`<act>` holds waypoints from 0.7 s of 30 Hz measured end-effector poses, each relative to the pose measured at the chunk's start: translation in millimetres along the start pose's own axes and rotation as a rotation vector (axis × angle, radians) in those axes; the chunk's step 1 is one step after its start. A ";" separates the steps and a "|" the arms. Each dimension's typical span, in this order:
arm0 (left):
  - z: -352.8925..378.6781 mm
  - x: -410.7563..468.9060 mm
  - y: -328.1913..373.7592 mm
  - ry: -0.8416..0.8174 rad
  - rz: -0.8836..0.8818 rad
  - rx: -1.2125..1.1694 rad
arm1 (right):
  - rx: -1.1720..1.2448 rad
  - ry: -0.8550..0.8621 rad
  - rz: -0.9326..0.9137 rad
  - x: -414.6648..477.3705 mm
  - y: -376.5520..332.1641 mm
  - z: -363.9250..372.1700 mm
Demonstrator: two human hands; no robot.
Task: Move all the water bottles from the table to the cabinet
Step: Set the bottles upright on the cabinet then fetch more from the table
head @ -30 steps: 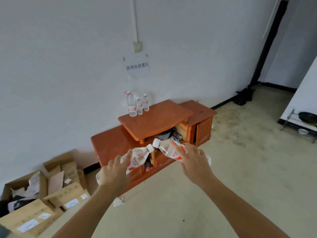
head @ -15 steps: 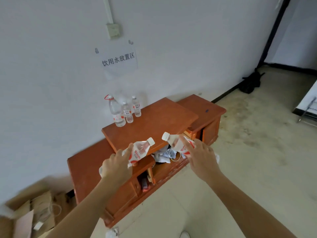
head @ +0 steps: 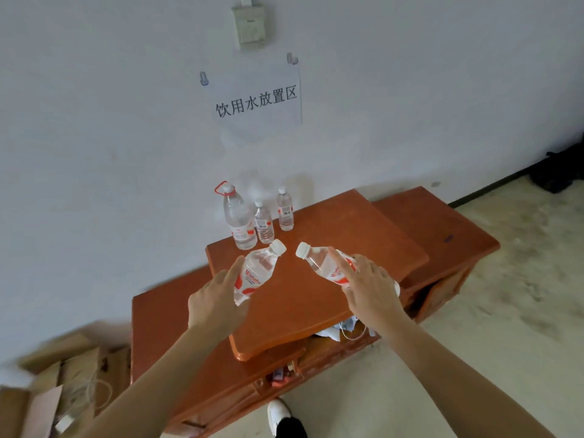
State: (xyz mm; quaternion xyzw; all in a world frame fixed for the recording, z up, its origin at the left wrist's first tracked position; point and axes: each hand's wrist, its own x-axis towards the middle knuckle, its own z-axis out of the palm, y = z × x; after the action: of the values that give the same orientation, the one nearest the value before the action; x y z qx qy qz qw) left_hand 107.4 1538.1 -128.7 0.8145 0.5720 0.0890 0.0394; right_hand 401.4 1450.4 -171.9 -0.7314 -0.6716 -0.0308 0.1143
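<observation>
White wall backs a wooden cabinet [head: 331, 235]; three bottles [head: 264, 224] stand at its top's back-left corner. Left hand [head: 218, 300] and right hand [head: 369, 289], fingers curled, grip the left bottle [head: 257, 273] and right bottle [head: 319, 262] above the top. Step: placing. Next, probably: stand both upright beside those three.

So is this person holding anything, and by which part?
Two bottles. The left hand grips the left bottle round its lower half; the right hand grips the right bottle likewise.

I've closed in on the orange-brown wooden cabinet [head: 347, 235]; my left hand [head: 218, 305], gripping a clear red-labelled plastic bottle [head: 257, 273], and right hand [head: 369, 289], gripping a second such bottle [head: 319, 262], now hang over its raised top, no longer before it.
</observation>
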 end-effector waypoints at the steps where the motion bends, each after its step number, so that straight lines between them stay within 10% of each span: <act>1: 3.6 11.0 -1.3 -0.004 0.003 -0.033 | 0.033 0.002 0.000 10.2 -1.6 4.7; 12: 93.1 164.9 -38.1 -0.027 -0.413 -0.688 | 0.372 -0.025 0.075 175.6 6.0 83.4; 21: 198.9 226.9 -39.6 -0.030 -0.696 -0.742 | 0.763 -0.142 0.153 262.6 9.5 217.5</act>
State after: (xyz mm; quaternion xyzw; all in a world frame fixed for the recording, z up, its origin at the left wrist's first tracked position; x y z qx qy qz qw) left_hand 183.4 1772.1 -307.7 0.5077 0.7388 0.2563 0.3616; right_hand 412.4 1751.2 -332.4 -0.6847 -0.5846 0.2803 0.3331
